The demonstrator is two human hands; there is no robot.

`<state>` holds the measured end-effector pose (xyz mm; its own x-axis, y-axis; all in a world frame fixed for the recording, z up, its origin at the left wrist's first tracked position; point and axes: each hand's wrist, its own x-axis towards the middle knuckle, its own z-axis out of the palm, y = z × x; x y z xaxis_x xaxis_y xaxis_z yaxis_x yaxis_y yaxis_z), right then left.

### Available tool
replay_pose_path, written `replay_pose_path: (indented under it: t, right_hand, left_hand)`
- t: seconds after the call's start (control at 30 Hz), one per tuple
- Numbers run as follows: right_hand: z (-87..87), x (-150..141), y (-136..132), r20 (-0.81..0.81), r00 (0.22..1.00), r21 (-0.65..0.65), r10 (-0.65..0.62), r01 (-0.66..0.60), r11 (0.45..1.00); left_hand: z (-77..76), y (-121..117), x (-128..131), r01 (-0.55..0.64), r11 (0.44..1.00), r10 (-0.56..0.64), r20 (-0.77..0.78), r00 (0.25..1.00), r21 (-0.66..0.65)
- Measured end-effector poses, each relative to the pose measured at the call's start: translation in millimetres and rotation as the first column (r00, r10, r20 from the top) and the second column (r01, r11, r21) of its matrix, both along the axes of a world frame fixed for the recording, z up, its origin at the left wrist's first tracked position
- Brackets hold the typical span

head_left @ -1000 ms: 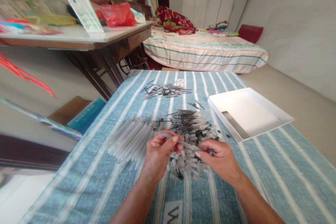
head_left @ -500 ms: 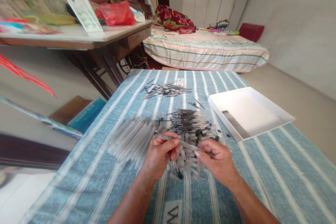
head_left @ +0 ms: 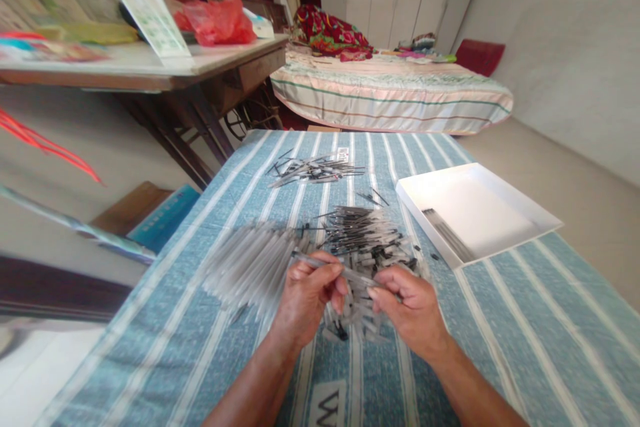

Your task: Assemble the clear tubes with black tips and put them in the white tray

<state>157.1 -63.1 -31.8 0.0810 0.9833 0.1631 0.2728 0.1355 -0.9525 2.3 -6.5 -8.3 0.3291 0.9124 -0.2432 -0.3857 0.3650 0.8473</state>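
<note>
A pen (head_left: pixel 357 276) with a clear barrel is held slantwise above the table between my two hands. My left hand (head_left: pixel 311 293) is closed round its dark-ended side, thumb on top. The fingers of my right hand (head_left: pixel 407 303) pinch the other end, where a cap seems to be, though the fingertips hide part of it. Below lie loose pen caps (head_left: pixel 345 323), mostly pale with some black. To the left is a row of clear pen barrels (head_left: pixel 250 263). Dark ink refills (head_left: pixel 353 227) are heaped just beyond my hands.
A white open box (head_left: pixel 480 213) at the right holds several pens (head_left: pixel 447 233) along its left wall. Another pile of pen parts (head_left: pixel 317 170) lies farther back on the striped tablecloth (head_left: pixel 200 340). A cluttered side table (head_left: pixel 210 63) stands at left, a bed (head_left: pixel 390 90) behind.
My right hand has shifted slightly left along with the pen's end. Both hands keep their hold on the pen. The view has tilted a little; the piles look the same.
</note>
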Motion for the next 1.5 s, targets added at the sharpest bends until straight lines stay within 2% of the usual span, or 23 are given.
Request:
replay_pose_path:
  t: [0.17, 0.33, 0.43, 0.67, 0.77, 0.9, 0.97, 1.03, 1.07, 1.13, 1.2, 1.23, 1.33, 1.5]
  right_hand:
    - [-1.5, -3.6, 2.8, 0.037, 0.999, 0.022, -0.026, 0.026, 0.999]
    - [-0.9, -2.1, 7.6, 0.053, 0.998, -0.003, 0.017, -0.017, 1.000]
    - [4.9, 2.8, 10.7, 0.161, 0.986, 0.003, 0.037, -0.038, 0.999]
    - [24.3, 12.3, 13.9, 0.548, 0.832, 0.058, 0.090, -0.145, 0.988]
    - [30.2, 9.9, 12.8, 0.635, 0.768, 0.071, 0.083, -0.165, 0.984]
    - [33.3, 10.2, 12.5, 0.690, 0.723, 0.087, 0.040, -0.138, 0.987]
    - [32.8, 21.4, 15.9, 0.683, 0.730, 0.107, -0.004, -0.095, 0.990]
    - [31.5, 44.0, 22.6, 0.680, 0.727, 0.122, -0.098, 0.020, 0.992]
    - [30.5, 59.0, 27.0, 0.691, 0.704, 0.124, -0.163, 0.106, 0.987]
    - [28.1, 93.0, 36.8, 0.769, 0.578, 0.098, -0.272, 0.313, 0.945]
    - [25.1, 125.7, 46.0, 0.887, 0.407, -0.009, -0.220, 0.491, 0.871]
    - [23.5, 139.6, 49.8, 0.930, 0.335, -0.072, -0.149, 0.566, 0.821]
    - [18.0, 167.1, 56.7, 0.955, 0.289, -0.137, -0.067, 0.632, 0.763]
    - [10.6, 180.8, 60.0, 0.961, 0.274, -0.222, 0.049, 0.648, 0.729]
  left_hand:
    - [-1.5, 0.3, 0.5, -0.009, 1.000, 0.009, -0.020, 1.000, 0.007]
    - [-4.2, 0.5, 2.0, -0.036, 0.999, 0.036, -0.021, 0.999, 0.001]
    - [-4.6, 1.2, 2.2, -0.061, 0.998, 0.061, -0.039, 0.997, 0.001]
    - [-1.0, 4.4, 0.4, -0.069, 0.998, 0.069, -0.080, 0.994, -0.006]
    - [0.3, 2.0, 2.7, -0.064, 0.998, 0.062, -0.084, 0.994, -0.015]
    - [-0.2, -1.9, 6.8, 0.027, 1.000, -0.029, -0.111, 0.993, -0.015]
    - [-1.0, -1.8, 6.5, 0.058, 0.998, -0.057, -0.147, 0.987, 0.002]
    - [-2.0, 0.4, 4.1, 0.053, 0.998, -0.049, -0.186, 0.981, 0.020]
    - [-2.6, 2.0, 2.3, 0.052, 0.998, -0.046, -0.202, 0.978, 0.023]
    - [-3.4, 5.1, -1.1, 0.058, 0.998, -0.052, -0.229, 0.972, 0.022]
    - [-3.1, 6.4, -3.0, 0.064, 0.998, -0.055, -0.257, 0.965, 0.024]
    - [-2.5, 6.1, -3.0, 0.064, 0.998, -0.053, -0.274, 0.960, 0.029]
    - [0.5, 2.9, 0.1, 0.073, 0.997, -0.056, -0.318, 0.947, 0.040]
    - [1.4, -0.3, 5.3, 0.108, 0.993, -0.083, -0.356, 0.931, 0.051]
